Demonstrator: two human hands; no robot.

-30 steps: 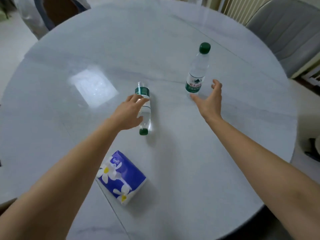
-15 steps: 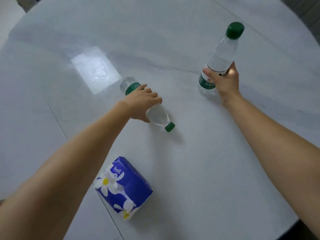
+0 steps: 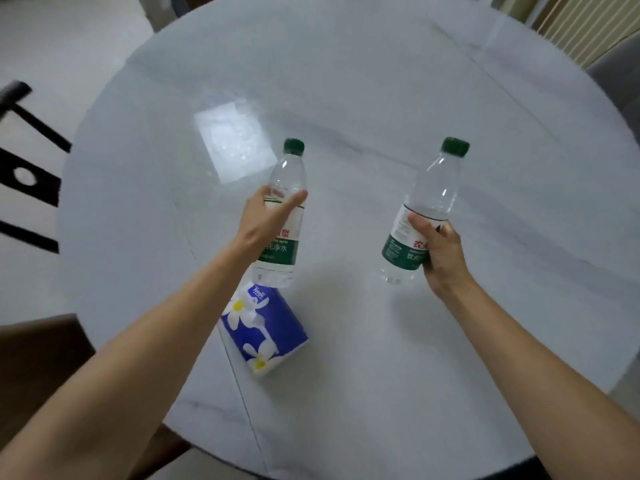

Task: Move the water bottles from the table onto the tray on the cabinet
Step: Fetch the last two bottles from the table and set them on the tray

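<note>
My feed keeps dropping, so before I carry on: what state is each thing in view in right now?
left hand: shut on left bottle
left bottle: capped, roughly upright, lifted off the table
right hand: shut on right bottle
right bottle: capped, tilted, lifted
tissue pack: lying on the table
tray, cabinet: not in view

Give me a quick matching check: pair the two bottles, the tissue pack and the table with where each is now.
Things:
1. left bottle
2. right bottle
3. tissue pack
4. table

States:
A. lying on the table
B. held in the right hand
C. bearing only the pack
D. held in the left hand

Pairs: 1-D, 2-B, 3-A, 4-C
</note>
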